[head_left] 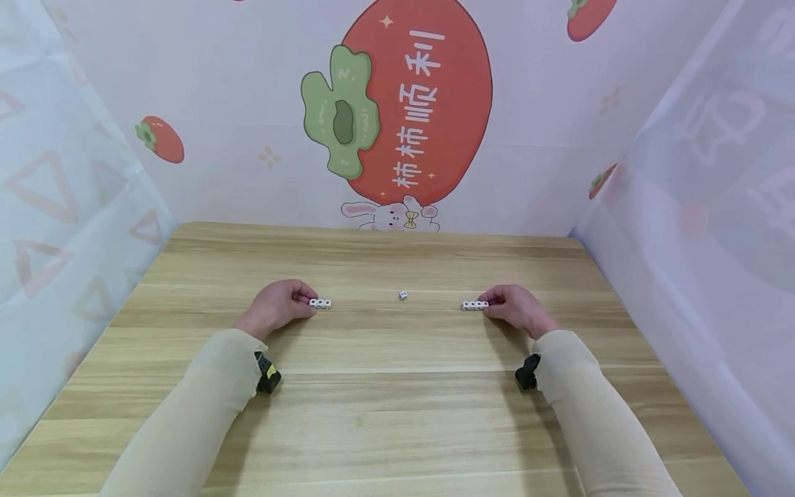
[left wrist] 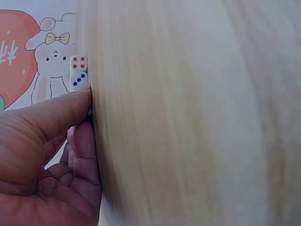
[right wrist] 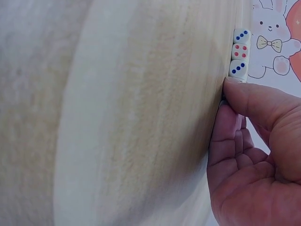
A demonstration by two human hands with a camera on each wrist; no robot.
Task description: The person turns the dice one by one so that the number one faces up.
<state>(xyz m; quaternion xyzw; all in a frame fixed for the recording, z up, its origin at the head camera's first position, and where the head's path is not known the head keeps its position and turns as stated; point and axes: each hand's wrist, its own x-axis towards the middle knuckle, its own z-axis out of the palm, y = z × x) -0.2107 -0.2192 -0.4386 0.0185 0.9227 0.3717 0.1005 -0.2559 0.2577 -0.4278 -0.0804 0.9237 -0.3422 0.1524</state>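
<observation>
My left hand (head_left: 277,306) pinches the outer end of a short row of white dice (head_left: 321,304) low at the wooden table. In the left wrist view, two dice (left wrist: 79,71) stick out past the thumb, one with red pips and one with blue; the thumb hides the rest. Opposite, my right hand (head_left: 514,307) holds a row of several dice (head_left: 475,305) by its outer end, between thumb and fingers. Blue and red pips show on those dice (right wrist: 239,52) in the right wrist view. A single die (head_left: 403,295) lies on the table between the two rows, apart from both.
The wood-grain table (head_left: 385,414) ends at a back wall hanging (head_left: 242,90) printed with persimmons and a rabbit. Pale printed sheets flank it at left (head_left: 74,172) and right (head_left: 695,228). A small black camera sits on each wrist.
</observation>
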